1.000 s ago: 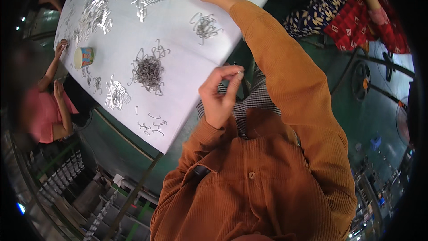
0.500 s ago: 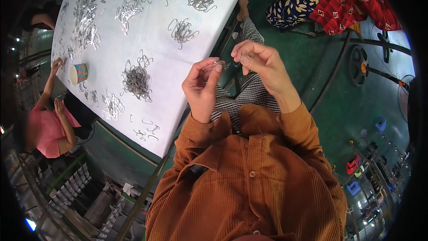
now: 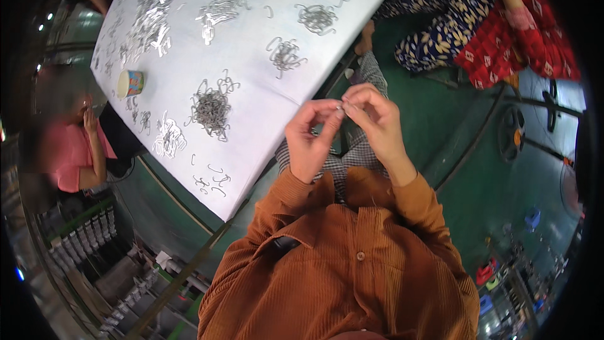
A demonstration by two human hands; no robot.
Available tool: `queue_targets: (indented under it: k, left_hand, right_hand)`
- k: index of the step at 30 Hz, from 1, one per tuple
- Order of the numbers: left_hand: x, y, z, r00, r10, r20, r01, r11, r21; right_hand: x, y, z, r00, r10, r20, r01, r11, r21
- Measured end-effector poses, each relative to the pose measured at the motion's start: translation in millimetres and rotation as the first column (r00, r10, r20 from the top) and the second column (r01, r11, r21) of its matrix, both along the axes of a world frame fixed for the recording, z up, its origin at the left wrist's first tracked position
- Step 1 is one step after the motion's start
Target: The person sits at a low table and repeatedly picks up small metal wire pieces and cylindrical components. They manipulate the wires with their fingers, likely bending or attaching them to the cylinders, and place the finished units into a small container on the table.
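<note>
My left hand and my right hand meet just off the table's near edge, above my lap. Thumb and fingertips of the left hand pinch a tiny shiny metal piece, mostly hidden by the fingers. Closed at its tips, my right hand touches the same spot; what it holds there cannot be made out. On the white table to the left lies a dense heap of bent wire hooks. Beside it is a pile of flat silver metal pieces, with several loose hooks near the corner.
Smaller hook heaps and more silver pieces spread across the table's far part. A paper cup stands at its far left side. One person in pink sits at left, another in red at upper right.
My right hand has come in to the left hand, so their fingertips now meet. The view has shifted, and the pink-clad person's reaching arm has drawn back from the table.
</note>
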State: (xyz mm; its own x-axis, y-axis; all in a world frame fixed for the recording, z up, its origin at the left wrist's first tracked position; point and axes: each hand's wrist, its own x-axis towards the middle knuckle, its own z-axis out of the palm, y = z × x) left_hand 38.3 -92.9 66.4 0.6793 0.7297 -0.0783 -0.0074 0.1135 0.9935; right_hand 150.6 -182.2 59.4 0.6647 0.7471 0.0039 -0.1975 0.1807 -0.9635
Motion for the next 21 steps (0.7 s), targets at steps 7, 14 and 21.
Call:
queue_targets:
  k: [7,14,21]
  left_hand:
    - [-3,5,14,0.998,-0.056,0.014,0.053,0.981,0.186]
    - [-4,185,-3,0.909,0.357,-0.214,-0.079,0.654,0.753]
    - [24,295,-78,0.623,0.661,-0.418,0.083,0.476,0.876]
  right_hand:
    - [-6,-2,10,0.965,-0.092,0.246,0.087,0.996,0.031]
    - [-4,-6,23,0.971,-0.049,0.236,0.042,0.999,0.035]
    - [2,-9,18,0.976,-0.067,0.206,0.060,0.997,0.038]
